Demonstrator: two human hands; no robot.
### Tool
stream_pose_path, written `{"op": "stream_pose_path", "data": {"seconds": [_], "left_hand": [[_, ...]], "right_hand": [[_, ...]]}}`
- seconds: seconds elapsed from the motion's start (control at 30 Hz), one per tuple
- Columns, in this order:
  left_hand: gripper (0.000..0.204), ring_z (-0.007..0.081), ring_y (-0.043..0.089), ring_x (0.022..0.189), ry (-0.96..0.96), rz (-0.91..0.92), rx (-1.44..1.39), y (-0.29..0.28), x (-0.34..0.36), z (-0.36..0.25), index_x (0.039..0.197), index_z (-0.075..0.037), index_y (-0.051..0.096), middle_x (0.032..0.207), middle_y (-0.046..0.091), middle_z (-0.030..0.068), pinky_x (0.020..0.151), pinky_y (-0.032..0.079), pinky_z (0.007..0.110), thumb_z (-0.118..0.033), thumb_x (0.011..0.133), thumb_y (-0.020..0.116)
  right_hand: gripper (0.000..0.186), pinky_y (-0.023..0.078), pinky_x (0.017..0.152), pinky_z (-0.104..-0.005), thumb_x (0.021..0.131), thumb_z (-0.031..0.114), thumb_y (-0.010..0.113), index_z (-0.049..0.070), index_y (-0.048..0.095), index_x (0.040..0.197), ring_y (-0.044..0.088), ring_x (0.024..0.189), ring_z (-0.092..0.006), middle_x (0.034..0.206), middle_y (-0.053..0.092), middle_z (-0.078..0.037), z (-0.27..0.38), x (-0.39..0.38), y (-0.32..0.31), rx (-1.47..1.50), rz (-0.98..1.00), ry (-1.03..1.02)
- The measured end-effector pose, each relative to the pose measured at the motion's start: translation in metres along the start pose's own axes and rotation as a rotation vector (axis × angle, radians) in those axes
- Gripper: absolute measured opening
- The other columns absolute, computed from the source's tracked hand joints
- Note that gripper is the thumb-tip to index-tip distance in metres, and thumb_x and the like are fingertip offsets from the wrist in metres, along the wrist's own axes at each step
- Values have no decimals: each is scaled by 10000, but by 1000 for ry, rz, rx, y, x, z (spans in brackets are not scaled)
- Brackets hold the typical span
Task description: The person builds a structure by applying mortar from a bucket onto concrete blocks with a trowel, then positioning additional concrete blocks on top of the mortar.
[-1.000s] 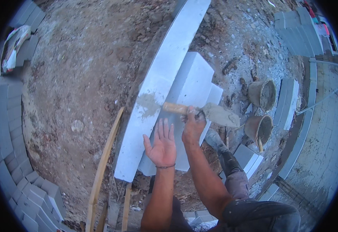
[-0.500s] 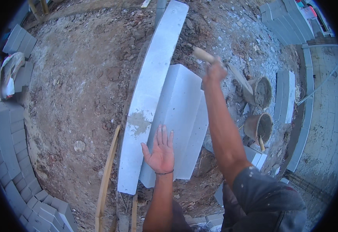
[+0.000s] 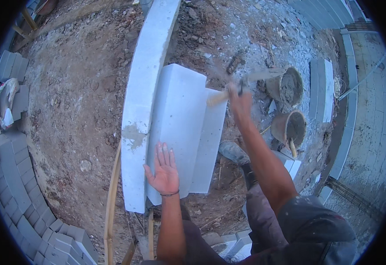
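My left hand point(image 3: 163, 172) is open, palm up with fingers stretched, over the near end of a large white block point(image 3: 182, 101). I cannot tell whether it touches. The block stands beside a long, narrow white wall top point(image 3: 146, 66) with a grey mortar patch point(image 3: 134, 136). A lower white block point(image 3: 210, 145) adjoins its right side. My right hand point(image 3: 240, 104) is closed round a trowel smeared by motion. The trowel's wooden handle end point(image 3: 217, 98) points left over the lower block's far part; its blurred grey blade point(image 3: 263, 75) stretches right toward a bucket.
Two buckets of mortar, a far one point(image 3: 289, 86) and a near one point(image 3: 292, 128) with a wooden handle sticking out, stand at right. Grey blocks point(image 3: 321, 90) lie beyond them. Wooden battens point(image 3: 112, 198) lean near the wall's near end. More blocks point(image 3: 16, 176) are stacked at left.
My right hand has swung the trowel nearer, bringing its wooden end over the lower block. My left hand stays flat over the large block. The view has shifted right, revealing my shoe.
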State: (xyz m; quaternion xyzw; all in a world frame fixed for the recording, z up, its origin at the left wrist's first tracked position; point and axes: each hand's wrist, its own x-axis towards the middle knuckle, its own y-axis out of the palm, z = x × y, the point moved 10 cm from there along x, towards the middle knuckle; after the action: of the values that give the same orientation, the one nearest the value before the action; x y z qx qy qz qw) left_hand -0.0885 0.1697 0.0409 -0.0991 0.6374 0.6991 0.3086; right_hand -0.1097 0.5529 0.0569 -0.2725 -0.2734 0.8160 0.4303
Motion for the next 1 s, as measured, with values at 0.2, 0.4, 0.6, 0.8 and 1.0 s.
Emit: {"op": "stream_pose_path", "data": {"seconds": [0.2,0.4,0.6,0.8,1.0], "left_hand": [[768,280,213,1506,-49,-43,459,-24,-55,24,1578,-28,158,1626,245,144,1248,124,453,-395,1012,525],[487,336,536,1297,163,-265,1796,22,-82,26,1439,-2,465,1393,562,195,1127,377,432,-183,995,555],[429,403,502,1328,886,401,2570,184,110,83,1344,6,579,1373,579,228,1125,379,465,-134,942,635],[796,384,136,1518,1045,534,3120,213,306,134,1566,-68,257,1610,272,183,1172,99,666,-476,945,543],[816,355,72,1536,976,367,3404,186,347,122,1597,-82,148,1653,166,148,1178,33,680,-498,961,447]], "right_hand": [[223,478,618,-345,970,246,607,27,629,1004,575,668,-173,777,606,-35,-110,-64,-129,209,308,341],[166,484,606,-341,964,211,563,75,625,892,566,657,-153,767,592,-46,-150,-33,-189,625,-104,603],[150,512,730,-348,958,152,631,57,568,1056,618,865,-178,927,619,-53,-89,50,-28,1114,232,721],[249,473,558,-288,961,139,671,54,504,1126,553,794,-168,947,570,-63,-28,108,111,1308,167,884],[311,463,491,-294,986,188,635,-41,477,1123,524,647,-159,911,568,-88,-31,185,143,1269,-189,896]]}}
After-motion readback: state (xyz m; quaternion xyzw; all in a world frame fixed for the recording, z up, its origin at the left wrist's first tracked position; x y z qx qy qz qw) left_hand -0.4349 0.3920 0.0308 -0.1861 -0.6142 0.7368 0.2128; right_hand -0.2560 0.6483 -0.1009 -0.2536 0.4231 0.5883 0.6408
